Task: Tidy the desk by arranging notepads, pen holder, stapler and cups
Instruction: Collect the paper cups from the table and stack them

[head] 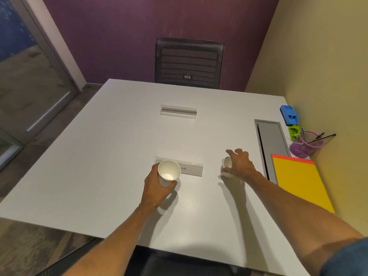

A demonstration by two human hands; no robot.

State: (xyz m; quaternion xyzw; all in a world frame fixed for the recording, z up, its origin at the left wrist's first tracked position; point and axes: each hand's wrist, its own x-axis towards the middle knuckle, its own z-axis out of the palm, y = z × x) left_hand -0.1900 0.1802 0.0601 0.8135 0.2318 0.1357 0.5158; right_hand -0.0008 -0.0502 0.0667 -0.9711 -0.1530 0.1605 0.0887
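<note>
My left hand (156, 185) grips a white paper cup (169, 172), upright and empty, near the middle of the white desk (99, 166). My right hand (240, 165) is wrapped around a second white cup (226, 163), which it mostly hides. A yellow notepad (300, 182) with a red top edge lies at the desk's right side. Behind it by the wall stand a purple mesh pen holder (300, 147) with pens, a small green stapler (294, 132) and a blue stapler-like tool (289, 114).
Two clear name-plate stands rest on the desk, one (192, 169) between my hands and one (178, 111) further back. A grey cable hatch (271, 140) is set into the desk on the right. A black mesh chair (188, 62) faces me; a yellow wall runs along the right.
</note>
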